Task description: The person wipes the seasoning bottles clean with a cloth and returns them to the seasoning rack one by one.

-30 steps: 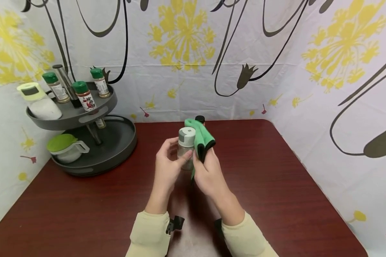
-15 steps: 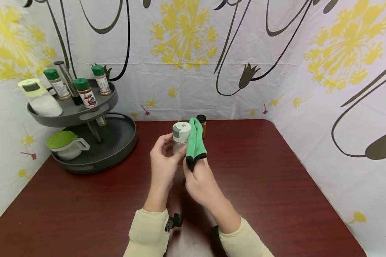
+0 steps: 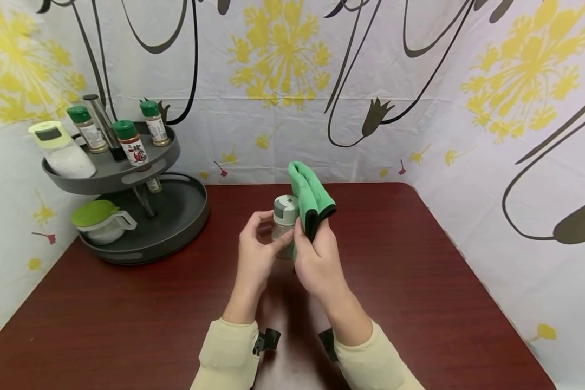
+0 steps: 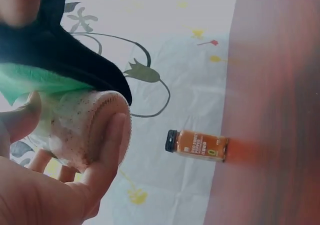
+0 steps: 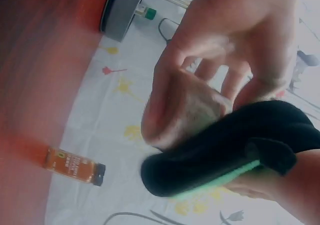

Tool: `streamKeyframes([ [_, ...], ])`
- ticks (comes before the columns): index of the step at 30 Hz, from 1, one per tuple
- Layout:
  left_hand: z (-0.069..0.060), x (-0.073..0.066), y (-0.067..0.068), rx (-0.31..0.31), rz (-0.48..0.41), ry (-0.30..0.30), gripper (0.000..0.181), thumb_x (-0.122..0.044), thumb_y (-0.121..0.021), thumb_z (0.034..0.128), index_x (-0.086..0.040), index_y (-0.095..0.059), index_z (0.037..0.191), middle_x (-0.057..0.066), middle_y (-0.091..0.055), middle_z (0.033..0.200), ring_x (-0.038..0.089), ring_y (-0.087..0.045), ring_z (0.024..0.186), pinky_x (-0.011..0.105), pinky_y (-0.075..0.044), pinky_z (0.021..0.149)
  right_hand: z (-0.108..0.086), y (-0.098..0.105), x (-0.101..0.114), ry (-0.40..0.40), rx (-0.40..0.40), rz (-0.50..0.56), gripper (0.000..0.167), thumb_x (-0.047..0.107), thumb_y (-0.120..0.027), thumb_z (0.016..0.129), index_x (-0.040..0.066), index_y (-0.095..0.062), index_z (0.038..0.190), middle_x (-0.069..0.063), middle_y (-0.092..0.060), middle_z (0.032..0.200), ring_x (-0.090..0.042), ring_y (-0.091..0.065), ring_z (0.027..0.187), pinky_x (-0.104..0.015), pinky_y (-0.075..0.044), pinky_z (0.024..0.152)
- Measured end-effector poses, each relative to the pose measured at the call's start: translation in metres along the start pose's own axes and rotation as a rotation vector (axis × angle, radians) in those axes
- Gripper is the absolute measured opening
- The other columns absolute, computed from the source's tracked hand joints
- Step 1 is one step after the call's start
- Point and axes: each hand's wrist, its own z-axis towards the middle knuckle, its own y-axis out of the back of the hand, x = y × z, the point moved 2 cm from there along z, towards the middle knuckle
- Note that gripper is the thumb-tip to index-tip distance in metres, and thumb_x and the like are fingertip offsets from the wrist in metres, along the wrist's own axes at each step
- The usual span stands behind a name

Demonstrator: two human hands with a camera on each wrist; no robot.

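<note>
My left hand (image 3: 253,252) grips a clear spice shaker (image 3: 285,211) with a white and grey lid, held above the table. In the left wrist view, dark specks show on the shaker's clear wall (image 4: 70,127), and a finger lies across its base. My right hand (image 3: 320,265) pinches a folded green cloth (image 3: 312,187) with black edging. The cloth lies against the right side of the shaker, and part of it is hidden behind my right fingers. In the right wrist view, the cloth's dark edge (image 5: 200,155) runs along the shaker.
An orange-labelled spice bottle (image 4: 202,146) with a black cap stands toward the table's back. A two-tier grey rack (image 3: 185,238) at the left bears several green-capped bottles (image 3: 134,149), a white container (image 3: 68,160) and a green-lidded pot (image 3: 97,225). A patterned cloth wall (image 3: 283,135) borders the table.
Both hands shifted left with the shaker and cloth, then back right. The cloth now rises higher and leans right at its lower edge. It hides the black-capped bottle in the head view.
</note>
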Motion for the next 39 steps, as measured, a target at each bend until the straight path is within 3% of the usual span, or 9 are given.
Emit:
streamKeyframes([
  [3,0.0,-0.002,-0.001,-0.012,-0.016,-0.013,0.046,0.005,-0.08,0.0877,-0.006,-0.068,0.131,0.014,-0.068,0.132,0.031,-0.062,0.114,0.037,-0.057,0.087,-0.005,-0.004,0.0,0.025,0.006,-0.029,0.063,0.015,-0.046,0.114,0.01,-0.017,0.17,-0.008,-0.03,0.174,-0.019,-0.034,0.159,-0.05,-0.037,0.126],
  [8,0.002,-0.006,0.003,-0.058,-0.019,-0.023,0.044,0.009,-0.076,0.089,-0.004,-0.068,0.131,0.016,-0.068,0.132,0.03,-0.061,0.115,0.033,-0.056,0.088,-0.012,-0.009,-0.014,-0.069,0.05,-0.207,0.06,0.024,-0.05,0.114,0.005,-0.029,0.167,-0.016,-0.046,0.165,-0.027,-0.048,0.15,-0.054,-0.046,0.118],
  [15,0.005,-0.007,0.01,-0.079,-0.005,-0.036,0.046,0.003,-0.083,0.0877,-0.003,-0.067,0.13,0.019,-0.067,0.131,0.033,-0.064,0.122,0.047,-0.053,0.1,-0.009,-0.002,-0.027,-0.248,0.142,-0.327,0.051,0.033,-0.047,0.114,-0.001,-0.049,0.152,-0.018,-0.067,0.114,-0.027,-0.065,0.094,-0.044,-0.053,0.087],
  [18,0.004,-0.005,0.008,-0.047,0.015,-0.017,0.046,0.0,-0.083,0.0888,-0.004,-0.066,0.131,0.018,-0.067,0.132,0.034,-0.063,0.123,0.052,-0.052,0.103,-0.004,0.003,-0.024,-0.277,0.11,-0.297,0.05,0.034,-0.047,0.114,0.003,-0.049,0.152,-0.024,-0.068,0.133,-0.03,-0.069,0.108,-0.049,-0.056,0.093],
  [21,0.003,-0.002,0.005,-0.016,0.035,0.002,0.044,-0.002,-0.083,0.0896,-0.005,-0.066,0.131,0.017,-0.068,0.133,0.034,-0.063,0.122,0.052,-0.052,0.102,0.001,0.009,-0.013,-0.212,0.025,-0.204,0.054,0.031,-0.048,0.113,0.008,-0.041,0.162,-0.021,-0.056,0.156,-0.031,-0.059,0.139,-0.055,-0.051,0.112],
  [25,0.0,-0.002,0.001,0.012,0.025,0.008,0.044,-0.003,-0.083,0.09,-0.006,-0.066,0.131,0.016,-0.068,0.133,0.033,-0.063,0.121,0.044,-0.055,0.097,0.003,0.011,-0.002,-0.118,-0.072,-0.063,0.054,0.028,-0.049,0.114,0.006,-0.039,0.162,-0.018,-0.051,0.161,-0.029,-0.051,0.149,-0.056,-0.047,0.118],
  [29,0.0,-0.003,-0.001,0.003,-0.028,-0.019,0.044,0.0,-0.082,0.0901,-0.005,-0.067,0.131,0.016,-0.068,0.133,0.03,-0.063,0.118,0.036,-0.056,0.091,0.001,0.007,-0.004,-0.092,-0.079,-0.052,0.05,0.026,-0.051,0.113,0.001,-0.044,0.156,-0.018,-0.059,0.151,-0.026,-0.062,0.133,-0.049,-0.052,0.109],
  [34,0.002,-0.006,0.003,-0.047,-0.038,-0.046,0.044,0.003,-0.08,0.0902,-0.003,-0.066,0.131,0.018,-0.066,0.133,0.032,-0.064,0.119,0.038,-0.057,0.091,-0.003,0.002,-0.018,-0.165,0.014,-0.184,0.05,0.03,-0.052,0.112,0.001,-0.049,0.152,-0.016,-0.066,0.139,-0.024,-0.066,0.118,-0.046,-0.055,0.1],
  [39,0.004,-0.01,0.008,-0.057,-0.029,-0.04,0.046,0.002,-0.081,0.0896,-0.004,-0.066,0.132,0.018,-0.067,0.133,0.033,-0.065,0.123,0.044,-0.057,0.096,-0.004,0.003,-0.03,-0.275,0.09,-0.29,0.041,0.035,-0.051,0.112,0.001,-0.059,0.134,-0.013,-0.066,0.102,-0.022,-0.063,0.089,-0.039,-0.053,0.084],
])
